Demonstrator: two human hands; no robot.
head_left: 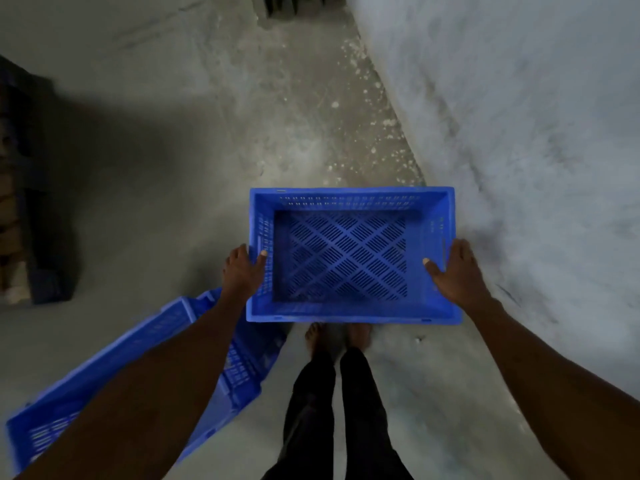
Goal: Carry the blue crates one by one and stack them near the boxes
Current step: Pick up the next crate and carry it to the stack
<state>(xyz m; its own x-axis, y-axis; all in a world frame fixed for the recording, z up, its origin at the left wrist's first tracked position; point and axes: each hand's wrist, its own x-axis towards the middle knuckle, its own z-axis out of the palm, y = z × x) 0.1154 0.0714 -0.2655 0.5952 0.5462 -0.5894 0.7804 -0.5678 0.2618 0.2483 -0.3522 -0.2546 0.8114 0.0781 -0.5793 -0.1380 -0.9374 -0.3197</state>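
An empty blue crate (pixel 349 199) with a slotted bottom is held up level in front of me, above the floor. My left hand (pixel 244 271) grips its left wall, thumb inside the rim. On the opposite wall my right hand (pixel 457 271) holds the same way. More blue crate (pixel 145 344) shows at the lower left beneath my left forearm, its slotted wall towards me; how many crates are there I cannot tell.
A pale rough wall (pixel 519 116) runs along the right. The concrete floor (pixel 294 116) stretches ahead, speckled with white spots. Dark stacked objects with brown boxes (pixel 14 220) stand at the left edge. My bare feet (pixel 337 336) are just below the held crate.
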